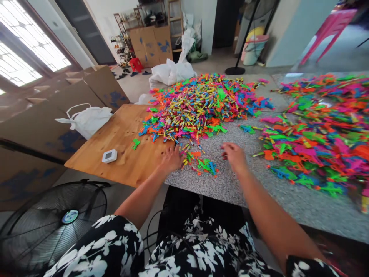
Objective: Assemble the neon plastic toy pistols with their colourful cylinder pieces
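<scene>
Head view: left hand (172, 159) lies spread beside plastic pieces (206, 165), right hand (234, 156) hovers unclosed, fingers loosely bent.

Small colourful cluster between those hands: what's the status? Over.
Left hand at left edge of small cluster. Right hand apart from it, grip unclear. Large pile beyond; nothing visibly blocking.

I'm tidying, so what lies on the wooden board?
A small white device, a green plastic piece and part of the colourful heap lie on the wooden board. The left hand is at its edge. Whatever the heap covers cannot be seen.
</scene>
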Available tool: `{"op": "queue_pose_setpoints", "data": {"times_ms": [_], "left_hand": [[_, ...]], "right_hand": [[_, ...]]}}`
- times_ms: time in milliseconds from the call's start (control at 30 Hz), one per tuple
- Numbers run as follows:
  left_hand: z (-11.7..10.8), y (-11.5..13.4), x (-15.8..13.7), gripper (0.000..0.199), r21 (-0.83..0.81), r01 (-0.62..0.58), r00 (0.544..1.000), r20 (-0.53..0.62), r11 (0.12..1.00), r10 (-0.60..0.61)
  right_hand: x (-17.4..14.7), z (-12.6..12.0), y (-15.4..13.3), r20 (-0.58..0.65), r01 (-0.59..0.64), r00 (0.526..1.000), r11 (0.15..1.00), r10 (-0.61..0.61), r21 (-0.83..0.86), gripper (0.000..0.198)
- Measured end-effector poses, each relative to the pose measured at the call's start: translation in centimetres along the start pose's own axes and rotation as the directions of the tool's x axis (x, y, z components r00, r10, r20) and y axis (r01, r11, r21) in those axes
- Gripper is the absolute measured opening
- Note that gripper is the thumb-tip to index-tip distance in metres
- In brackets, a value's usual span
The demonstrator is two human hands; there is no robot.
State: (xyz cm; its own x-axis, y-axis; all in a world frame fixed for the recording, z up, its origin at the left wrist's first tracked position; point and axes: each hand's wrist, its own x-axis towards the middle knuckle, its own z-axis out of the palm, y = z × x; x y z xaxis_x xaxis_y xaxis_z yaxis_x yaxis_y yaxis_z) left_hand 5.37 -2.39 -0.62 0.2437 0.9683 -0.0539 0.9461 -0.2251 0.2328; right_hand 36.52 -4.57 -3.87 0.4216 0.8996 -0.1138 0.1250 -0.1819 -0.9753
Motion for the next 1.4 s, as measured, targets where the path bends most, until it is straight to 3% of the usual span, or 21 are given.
{"op": "queue_pose_setpoints", "data": {"times_ms": [33, 100, 200, 267, 333, 467, 600, 800, 933, 1000, 1100, 1200, 1300, 1400], "left_hand": [[1.1, 0.6, -0.8, 0.066, -0.004, -0.041, 0.999, -0.021, 0.999, 0.041], [3.1, 2.0, -2.0, 0.066, -0.005, -0.072, 0.995, -0.065, 0.997, 0.072], [4.3, 3.7, -2.1, 0.062, -0.032, -0.104, 0.989, -0.11, 0.994, 0.1], [3.9, 4.5, -1.4, 0.058, -0.063, -0.108, 0.985, -0.142, 0.992, 0.098], [3.0, 5.4, -0.8, 0.052, -0.092, -0.135, 0.977, -0.178, 0.987, 0.117], [2.0, 8.6, -0.8, 0.044, -0.102, -0.321, 0.942, -0.141, 0.941, 0.306], [3.4, 12.3, -1.6, 0.054, -0.039, -0.319, 0.947, -0.058, 0.947, 0.316], [4.3, 13.7, -1.4, 0.029, -0.052, -0.389, 0.92, -0.075, 0.92, 0.385], [3.4, 13.3, -0.2, 0.017, -0.288, -0.265, 0.964, -0.06, 0.92, 0.259], [2.8, 12.9, 0.5, 0.014, -0.505, -0.147, 0.988, -0.043, 0.851, 0.146], [2.0, 12.3, 1.2, 0.018, -0.813, 0.003, 0.999, 0.026, 0.583, 0.031], [1.7, 12.3, 1.0, 0.026, -0.936, 0.073, 0.997, 0.075, 0.346, -0.008], [1.7, 13.0, 0.0, 0.037, -0.964, 0.108, 0.994, 0.098, 0.243, -0.053], [1.2, 13.4, -1.1, 0.045, -0.978, 0.087, 0.995, 0.093, 0.19, 0.022]], "right_hand": [[-0.2, 1.9, -0.2, 0.121, 0.073, 0.991, 0.979, -0.05, -0.192, 0.021], [-0.3, 5.3, -0.7, 0.256, 0.241, 0.958, 0.845, -0.128, -0.477, 0.015], [0.3, 8.3, -1.3, 0.316, 0.345, 0.933, 0.672, -0.171, -0.656, 0.014], [1.1, 8.2, -1.4, 0.289, 0.317, 0.945, 0.659, -0.154, -0.682, 0.012], [1.9, 6.6, -1.2, 0.205, 0.235, 0.97, 0.712, -0.13, -0.662, 0.012], [1.7, 1.4, 0.3, 0.029, 0.11, 0.993, 0.87, -0.11, -0.481, 0.012], [-1.8, -1.9, 2.0, 0.04, 0.054, 0.998, 0.937, -0.043, -0.344, 0.01], [-6.8, -1.3, 2.9, 0.118, 0.022, 0.993, 0.977, 0.003, -0.21, 0.02], [-7.3, -0.9, 1.8, 0.102, -0.021, 0.995, 0.999, 0.017, 0.039, 0.035], [-7.5, -1.1, 1.0, 0.073, 0.001, 0.997, 0.992, -0.01, 0.122, 0.04], [-8.2, -1.1, -0.2, 0.082, 0.045, 0.995, 0.984, -0.06, 0.171, 0.044], [-9.4, -0.2, -1.3, 0.123, 0.05, 0.989, 0.976, -0.078, 0.211, 0.046], [-10.3, 1.2, -2.1, 0.094, 0.039, 0.993, 0.965, -0.065, 0.26, 0.046], [-10.1, 1.8, -2.5, 0.039, -0.014, 0.999, 0.927, -0.001, 0.376, 0.043]]}}
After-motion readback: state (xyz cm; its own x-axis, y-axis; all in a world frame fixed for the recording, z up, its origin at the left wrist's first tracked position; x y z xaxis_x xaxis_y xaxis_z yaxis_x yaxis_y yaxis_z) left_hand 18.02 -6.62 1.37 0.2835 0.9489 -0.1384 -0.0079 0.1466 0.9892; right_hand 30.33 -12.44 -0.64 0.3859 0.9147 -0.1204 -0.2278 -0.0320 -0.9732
